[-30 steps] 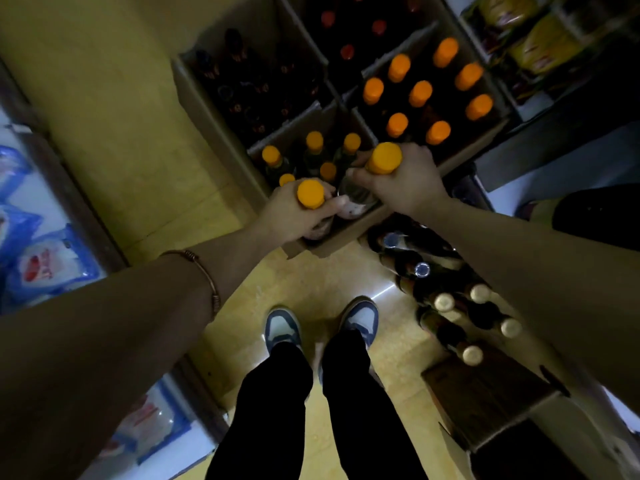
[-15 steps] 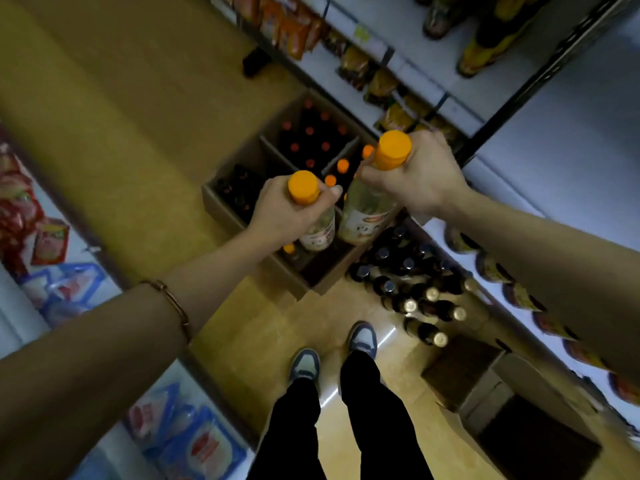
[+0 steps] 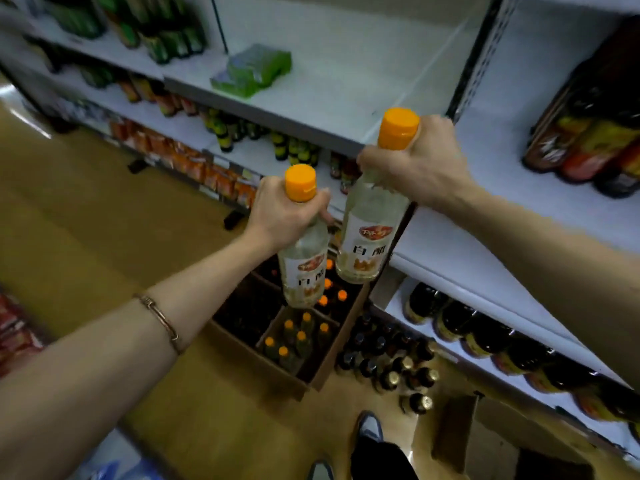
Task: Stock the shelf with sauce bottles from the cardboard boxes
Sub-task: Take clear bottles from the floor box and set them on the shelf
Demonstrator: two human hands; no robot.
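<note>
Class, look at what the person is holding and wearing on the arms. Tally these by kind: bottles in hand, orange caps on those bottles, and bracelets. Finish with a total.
Bottles in hand: 2, left bottle and right bottle
Orange caps: 2, left cap and right cap
Bracelets: 1, bracelet
Total: 5

I see orange caps on pale clear bottles with white labels, held above brown boxes.

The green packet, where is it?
In the head view, the green packet lies on a white shelf at upper centre, right of the dark green bottles and above both held bottles.
</note>
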